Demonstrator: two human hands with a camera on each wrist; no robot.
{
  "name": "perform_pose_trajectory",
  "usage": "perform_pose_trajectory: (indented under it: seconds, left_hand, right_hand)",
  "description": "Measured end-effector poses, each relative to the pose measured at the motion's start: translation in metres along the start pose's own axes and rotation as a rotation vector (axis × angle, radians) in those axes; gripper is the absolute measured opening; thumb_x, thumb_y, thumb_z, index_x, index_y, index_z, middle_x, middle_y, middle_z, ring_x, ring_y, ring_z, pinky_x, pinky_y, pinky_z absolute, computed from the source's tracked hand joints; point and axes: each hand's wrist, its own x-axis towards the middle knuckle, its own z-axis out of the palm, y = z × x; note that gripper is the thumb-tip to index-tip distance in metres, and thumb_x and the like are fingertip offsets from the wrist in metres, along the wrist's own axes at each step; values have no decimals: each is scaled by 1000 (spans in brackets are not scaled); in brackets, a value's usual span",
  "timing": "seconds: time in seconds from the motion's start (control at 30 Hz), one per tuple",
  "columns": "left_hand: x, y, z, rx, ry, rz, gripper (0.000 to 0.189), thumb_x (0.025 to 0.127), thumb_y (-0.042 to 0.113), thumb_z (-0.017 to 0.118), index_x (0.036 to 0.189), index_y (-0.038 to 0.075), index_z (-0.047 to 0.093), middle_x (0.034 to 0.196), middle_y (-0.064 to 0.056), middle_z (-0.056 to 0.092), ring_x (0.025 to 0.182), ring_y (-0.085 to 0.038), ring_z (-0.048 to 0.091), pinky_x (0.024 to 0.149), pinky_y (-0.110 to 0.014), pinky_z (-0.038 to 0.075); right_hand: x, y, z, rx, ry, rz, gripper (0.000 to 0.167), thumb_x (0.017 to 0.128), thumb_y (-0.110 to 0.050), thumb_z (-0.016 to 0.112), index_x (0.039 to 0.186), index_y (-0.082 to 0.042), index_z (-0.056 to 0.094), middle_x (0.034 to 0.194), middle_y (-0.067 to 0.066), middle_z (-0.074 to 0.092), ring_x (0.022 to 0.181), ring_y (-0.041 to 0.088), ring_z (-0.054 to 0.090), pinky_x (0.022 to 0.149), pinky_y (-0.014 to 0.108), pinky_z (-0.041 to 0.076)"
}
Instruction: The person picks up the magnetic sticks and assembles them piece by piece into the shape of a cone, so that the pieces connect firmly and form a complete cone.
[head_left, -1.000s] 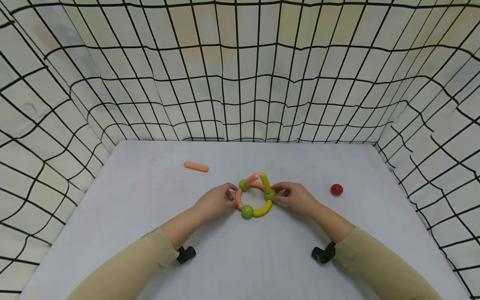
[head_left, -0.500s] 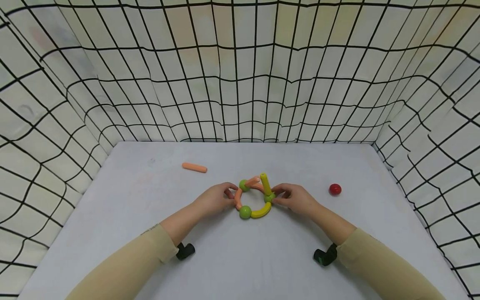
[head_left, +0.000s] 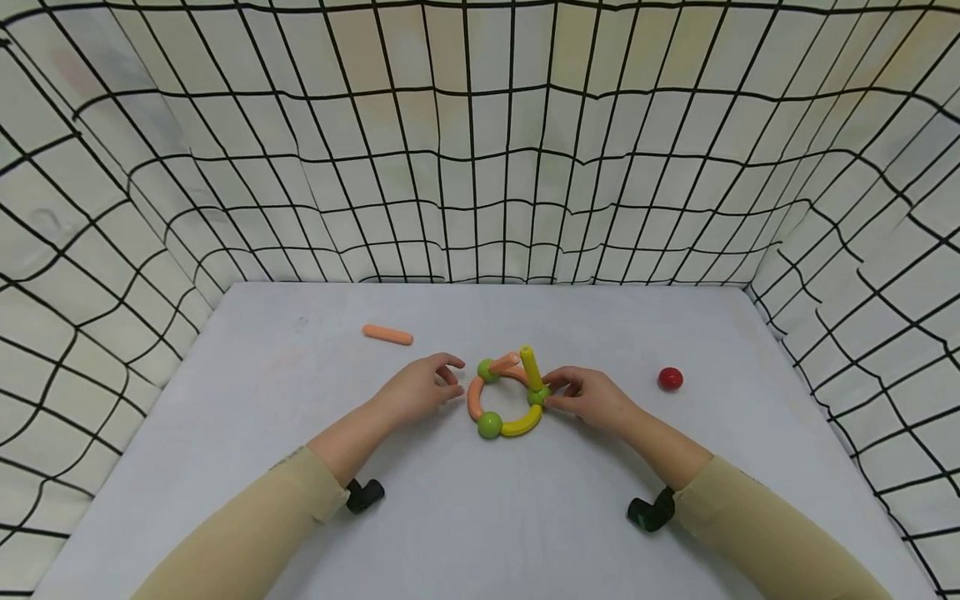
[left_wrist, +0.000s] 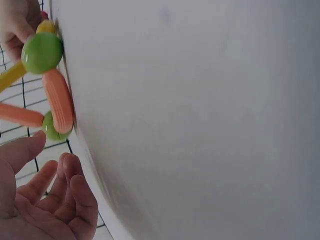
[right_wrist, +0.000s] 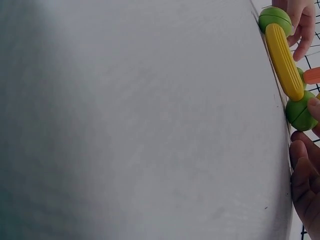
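A ring of curved orange rods (head_left: pixel 476 400) and a curved yellow rod (head_left: pixel 522 422), joined by green balls (head_left: pixel 490 425), lies on the white table. A yellow stick (head_left: pixel 531 367) rises from the right ball, and an orange stick (head_left: pixel 505 362) slants up from the far ball. My right hand (head_left: pixel 594 397) pinches the right green ball (right_wrist: pixel 301 111) between thumb and fingers. Just left of the ring, my left hand (head_left: pixel 420 388) is held apart from it, fingers loosely bent and nothing in them. In the left wrist view, its thumb and fingers (left_wrist: pixel 84 195) are spread apart.
A loose orange stick (head_left: pixel 387 335) lies at the back left of the table (head_left: pixel 480 525). To the right is a red ball (head_left: pixel 671 379). Black netting (head_left: pixel 472 158) over white walls encloses the sides and back. Black wrist devices (head_left: pixel 365 496) stick out under both sleeves.
My left hand has let go of the ring's left orange rod and drawn back to the left, its fingers opening. The right hand stays on its green ball.
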Motion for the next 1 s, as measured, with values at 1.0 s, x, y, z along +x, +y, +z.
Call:
perform_pose_trajectory:
  seconds: [1.0]
  left_hand:
    - [27,-56,-77,235,150,44,37,98,20,65,133,10,61,120,-8,67,115,-30,57,99,-49,43]
  right_hand:
    - [1,1,0,2,-5,5,32,91,-23,74,122,-18,68,110,-2,66,89,19,55,66,31,49]
